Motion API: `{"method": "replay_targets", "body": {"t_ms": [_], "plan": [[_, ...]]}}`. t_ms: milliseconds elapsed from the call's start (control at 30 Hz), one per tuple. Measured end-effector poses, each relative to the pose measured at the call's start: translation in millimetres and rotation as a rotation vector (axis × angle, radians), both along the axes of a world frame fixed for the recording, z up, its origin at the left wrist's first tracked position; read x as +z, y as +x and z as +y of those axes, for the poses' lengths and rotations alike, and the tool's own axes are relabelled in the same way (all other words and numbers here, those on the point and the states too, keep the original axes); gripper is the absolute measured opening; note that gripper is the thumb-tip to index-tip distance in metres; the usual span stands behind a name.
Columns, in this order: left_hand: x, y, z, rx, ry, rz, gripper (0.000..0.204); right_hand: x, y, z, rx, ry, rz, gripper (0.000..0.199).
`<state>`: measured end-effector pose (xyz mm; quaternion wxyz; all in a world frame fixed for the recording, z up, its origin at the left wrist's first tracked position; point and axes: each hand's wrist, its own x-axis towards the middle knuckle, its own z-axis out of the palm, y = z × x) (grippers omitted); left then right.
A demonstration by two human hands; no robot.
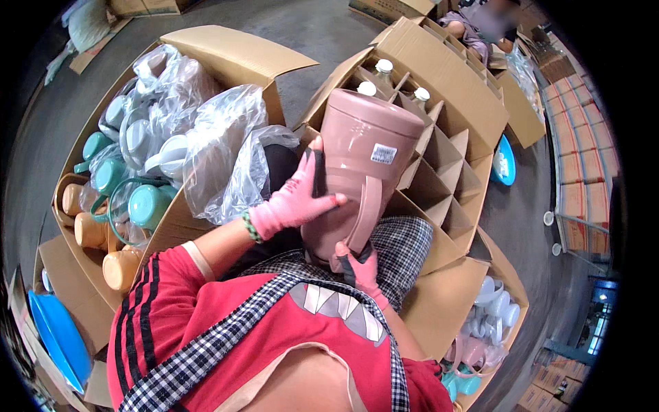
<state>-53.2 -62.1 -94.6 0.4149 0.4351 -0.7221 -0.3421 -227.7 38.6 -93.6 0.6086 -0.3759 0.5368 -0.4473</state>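
Note:
A large dusty-pink plastic jug (353, 158) with a side handle and a white barcode sticker is tilted over my lap. My left hand (292, 199), in a pink glove with dark fingertips, presses against the jug's left side, thumb across its front. At the lower end, beside the foot of the handle, my right hand (360, 268) grips the jug; it wears a similar glove. The jug's upper end leans over a divided carton (439, 178), which holds several bottles with white caps (384, 66) in its far cells.
To the left, an open carton (226, 48) holds green, orange and white jugs, several in clear plastic bags (230, 147). Another carton (518, 302) with small cups stands at lower right. Blue basins (58, 336) lie at the sides. Another person (480, 27) sits at the far right.

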Motion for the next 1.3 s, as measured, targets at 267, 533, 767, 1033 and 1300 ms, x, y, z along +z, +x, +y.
{"method": "replay_targets", "body": {"t_ms": [267,533,767,1033,1300], "plan": [[20,-13,2,-0.239,0.35,-0.094,0.088,-38,-12,16,0.189,0.052,-0.133,0.021],[47,-40,-95,0.038,0.052,0.055,0.071,31,-43,-6,0.237,0.004,0.794,0.039],[70,-89,-62,-0.051,-0.272,-0.08,0.047,32,-117,-145,-0.136,-0.376,-0.126,0.043],[69,-49,-93,0.108,-0.019,0.192,0.042,35,-37,-102,-0.341,-0.703,0.393,0.066],[75,-24,-103,0.115,0.182,0.278,0.034,40,-42,-126,-0.306,-0.66,0.387,0.063]]}}
